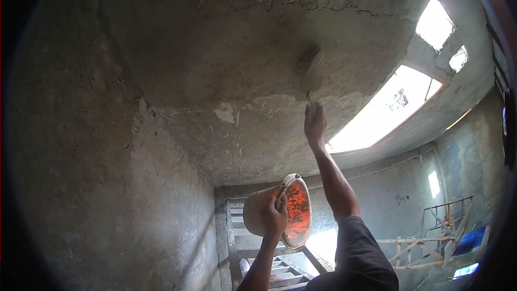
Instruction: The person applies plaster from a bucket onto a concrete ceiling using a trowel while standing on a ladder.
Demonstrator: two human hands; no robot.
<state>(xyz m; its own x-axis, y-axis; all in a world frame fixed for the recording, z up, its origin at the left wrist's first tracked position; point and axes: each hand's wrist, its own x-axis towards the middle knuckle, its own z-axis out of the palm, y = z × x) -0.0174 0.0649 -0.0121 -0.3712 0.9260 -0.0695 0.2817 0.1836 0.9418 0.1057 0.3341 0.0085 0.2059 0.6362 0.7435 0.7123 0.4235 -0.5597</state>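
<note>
A bucket [297, 213], pale outside and orange with grey smears inside, is tilted on its side at the lower middle. My left hand [276, 215] is closed on the bucket near its rim. My right hand [315, 124] is raised against the rough grey plaster surface [215, 64], its fingers wrapped round the handle of a trowel [313, 73]. The trowel blade is blurred and lies close to the plaster, beside a dark patch. Whether the blade touches the surface cannot be made out.
A bright long opening [388, 110] is right of my right hand, with smaller openings above it. A grey wall [161, 199] stands at the left. Slatted wooden framing [285, 277] shows below the bucket, and a railing-like frame [420, 253] is at the lower right.
</note>
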